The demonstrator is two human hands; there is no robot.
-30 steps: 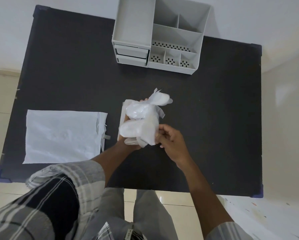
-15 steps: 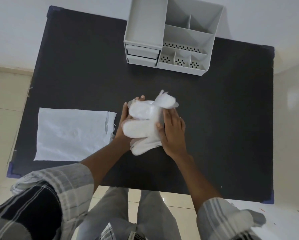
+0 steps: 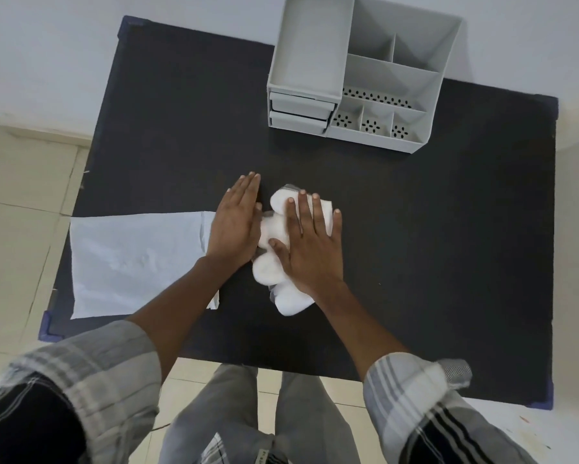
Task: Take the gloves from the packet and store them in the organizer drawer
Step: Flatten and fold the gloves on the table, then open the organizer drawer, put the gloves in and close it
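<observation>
The gloves point(image 3: 274, 226), a soft white bundle, lie on the black table point(image 3: 449, 229) near its middle, out of the packet point(image 3: 134, 259). The right hand point(image 3: 310, 246) lies flat on top of them, fingers straight and spread, pressing them down; its grip is apart, clamped on nothing. The left hand point(image 3: 236, 226) lies flat just beside the bundle on its left side, fingers straight and together, thumb edge touching the gloves, its grip likewise apart. The packet, a flat white sheet, lies on the table's left side, its right end partly under the left wrist. The grey organizer point(image 3: 358, 72) stands at the far edge of the table, well apart from the gloves, with its two drawers point(image 3: 300, 112) pushed in at its front left.
</observation>
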